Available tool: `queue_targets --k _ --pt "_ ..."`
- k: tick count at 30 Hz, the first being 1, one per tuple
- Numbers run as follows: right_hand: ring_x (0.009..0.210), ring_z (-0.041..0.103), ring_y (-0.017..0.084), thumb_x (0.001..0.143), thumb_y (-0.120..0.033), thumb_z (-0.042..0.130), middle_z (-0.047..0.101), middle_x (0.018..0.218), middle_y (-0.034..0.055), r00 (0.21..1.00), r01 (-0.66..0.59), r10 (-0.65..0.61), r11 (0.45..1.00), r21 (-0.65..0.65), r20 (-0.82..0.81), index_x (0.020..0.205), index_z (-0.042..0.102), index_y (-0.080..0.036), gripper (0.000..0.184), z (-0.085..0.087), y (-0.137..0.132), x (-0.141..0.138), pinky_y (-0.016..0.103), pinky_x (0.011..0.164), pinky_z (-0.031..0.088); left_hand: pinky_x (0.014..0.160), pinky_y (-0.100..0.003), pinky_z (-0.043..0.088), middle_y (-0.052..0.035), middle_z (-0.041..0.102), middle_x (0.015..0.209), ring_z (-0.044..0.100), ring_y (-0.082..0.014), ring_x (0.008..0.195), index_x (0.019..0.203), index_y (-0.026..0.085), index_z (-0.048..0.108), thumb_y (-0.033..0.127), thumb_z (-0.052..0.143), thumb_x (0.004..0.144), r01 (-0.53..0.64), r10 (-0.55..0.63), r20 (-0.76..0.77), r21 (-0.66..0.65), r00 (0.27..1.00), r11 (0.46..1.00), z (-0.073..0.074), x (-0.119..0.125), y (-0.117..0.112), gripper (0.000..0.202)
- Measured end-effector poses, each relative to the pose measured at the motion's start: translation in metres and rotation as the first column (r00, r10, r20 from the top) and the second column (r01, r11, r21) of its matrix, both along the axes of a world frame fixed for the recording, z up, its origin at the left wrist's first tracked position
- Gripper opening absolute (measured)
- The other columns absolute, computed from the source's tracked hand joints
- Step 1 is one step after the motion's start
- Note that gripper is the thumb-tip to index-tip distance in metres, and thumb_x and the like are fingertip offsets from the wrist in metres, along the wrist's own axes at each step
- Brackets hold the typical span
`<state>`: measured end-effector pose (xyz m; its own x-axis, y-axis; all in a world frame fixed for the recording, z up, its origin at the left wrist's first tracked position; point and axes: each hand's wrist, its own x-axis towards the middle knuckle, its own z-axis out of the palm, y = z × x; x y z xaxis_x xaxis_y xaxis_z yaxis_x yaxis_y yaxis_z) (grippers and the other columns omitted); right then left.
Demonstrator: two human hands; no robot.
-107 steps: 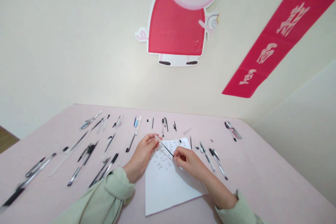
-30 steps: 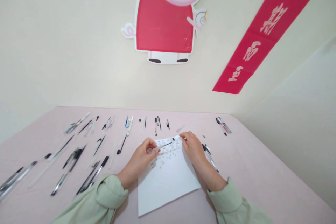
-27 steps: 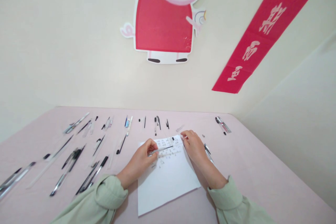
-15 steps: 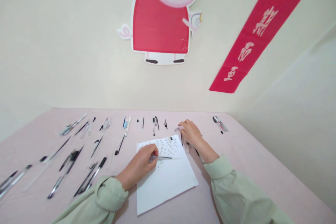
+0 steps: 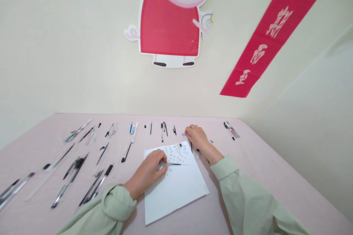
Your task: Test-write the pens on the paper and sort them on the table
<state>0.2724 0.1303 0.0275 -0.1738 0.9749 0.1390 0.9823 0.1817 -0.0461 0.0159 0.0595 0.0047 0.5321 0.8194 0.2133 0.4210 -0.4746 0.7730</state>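
My left hand rests over the sheet of paper, fingers pinched on a slim pen refill with a dark stretch near its tip. Handwriting covers the upper part of the paper. Beyond the paper's top right corner, my right hand is closed, fingertips down at the table by a small translucent purplish piece. Whether the fingers grip that piece is hidden. A black pen cap lies on the paper's top edge. Under my right wrist, dark slim pen parts are partly covered.
Across the left of the pink table lie several pens, refills and caps. Small groups of pen parts line the back. Pens lie at the far right. Behind stands a wall with a red banner.
My right hand has shifted slightly left and lowered its fingers toward the table. A small greyish piece now shows to the right of its wrist. My left hand keeps the refill in nearly the same place.
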Motion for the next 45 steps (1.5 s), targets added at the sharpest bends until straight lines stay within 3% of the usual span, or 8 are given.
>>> queue_targets --k 5,9,14,20,26,34,39,45 --pt "0.095 0.056 0.019 0.086 -0.016 0.052 0.065 0.099 0.0067 0.962 0.027 0.01 0.991 0.129 -0.272 0.097 0.06 -0.018 0.013 0.019 -0.012 0.0 0.03 0.083 0.039 0.077 -0.033 0.043 -0.0048 0.061 0.087 0.056 -0.022 0.083 0.086 0.021 0.057 0.027 0.052 0.083 -0.091 0.099 0.131 -0.07 0.986 0.993 0.003 0.0 0.002 0.008" --pt "0.07 0.058 0.014 0.087 -0.026 0.052 0.064 0.076 -0.0004 0.722 0.003 0.055 0.997 0.083 -0.69 0.091 0.056 -0.02 0.008 0.027 -0.048 -0.025 0.025 0.068 0.043 0.079 -0.032 0.043 -0.0051 0.064 0.087 0.058 -0.0222 0.086 0.085 0.021 0.061 0.032 0.053 0.086 -0.183 0.2 0.253 -0.086 0.947 0.979 0.01 -0.001 0.002 0.013" --pt "0.056 0.056 0.012 0.089 -0.029 0.051 0.06 0.06 -0.0051 0.532 -0.149 -0.014 0.983 -0.11 -0.847 0.09 0.053 -0.021 0.008 0.011 -0.102 -0.074 0.022 0.056 0.04 0.065 -0.028 0.04 -0.0016 0.062 0.074 0.054 -0.0188 0.068 0.079 0.022 0.061 0.04 0.052 0.087 -0.291 0.311 0.269 -0.113 0.912 0.95 0.021 0.007 -0.017 0.021" --pt "0.059 0.059 0.013 0.088 -0.026 0.051 0.063 0.066 -0.0045 0.601 -0.12 0.0 0.989 -0.09 -0.799 0.095 0.05 -0.023 0.008 -0.003 -0.119 -0.091 0.022 0.058 0.039 0.055 -0.025 0.038 0.0038 0.053 0.06 0.05 -0.0152 0.055 0.071 0.022 0.051 0.049 0.052 0.084 -0.179 0.343 0.331 -0.438 0.879 0.881 0.016 0.026 -0.039 0.03" --pt "0.061 0.057 0.013 0.085 -0.022 0.055 0.061 0.068 -0.0048 0.691 -0.2 0.078 0.976 -0.086 -0.719 0.098 0.051 -0.023 0.014 -0.002 -0.12 -0.09 0.021 0.058 0.038 0.05 -0.024 0.034 0.0066 0.043 0.055 0.041 -0.0125 0.05 0.063 0.022 0.043 0.049 0.053 0.081 -0.181 0.372 0.334 -0.485 0.866 0.856 0.009 0.026 -0.033 0.034" --pt "0.07 0.061 0.014 0.094 -0.028 0.046 0.065 0.075 -0.0026 0.68 -0.293 0.159 0.954 -0.067 -0.716 0.112 0.053 -0.024 0.02 0.001 -0.123 -0.09 0.022 0.068 0.041 0.046 -0.022 0.03 0.0089 0.038 0.046 0.034 -0.0096 0.042 0.064 0.022 0.043 0.047 0.046 0.087 -0.219 0.488 0.377 -0.569 0.787 0.792 0.003 0.021 -0.028 0.035" --pt "0.072 0.061 0.014 0.094 -0.025 0.042 0.065 0.076 -0.0012 0.722 -0.184 0.129 0.983 -0.009 -0.68 0.09 0.057 -0.022 0.016 -0.003 -0.114 -0.08 0.023 0.069 0.04 0.048 -0.022 0.032 0.007 0.041 0.048 0.036 -0.0095 0.044 0.063 0.02 0.046 0.046 0.038 0.092 -0.256 0.526 0.389 -0.564 0.757 0.785 0.0 0.019 -0.027 0.039" --pt "0.073 0.059 0.015 0.088 -0.021 0.048 0.066 0.083 0.0002 0.797 0.04 -0.015 0.999 0.029 -0.603 0.091 0.059 -0.023 0.011 -0.005 -0.088 -0.041 0.025 0.068 0.04 0.048 -0.023 0.032 0.0069 0.041 0.046 0.036 -0.0098 0.044 0.062 0.021 0.045 0.047 0.038 0.092 -0.263 0.516 0.371 -0.552 0.772 0.791 0.004 0.021 -0.028 0.04"
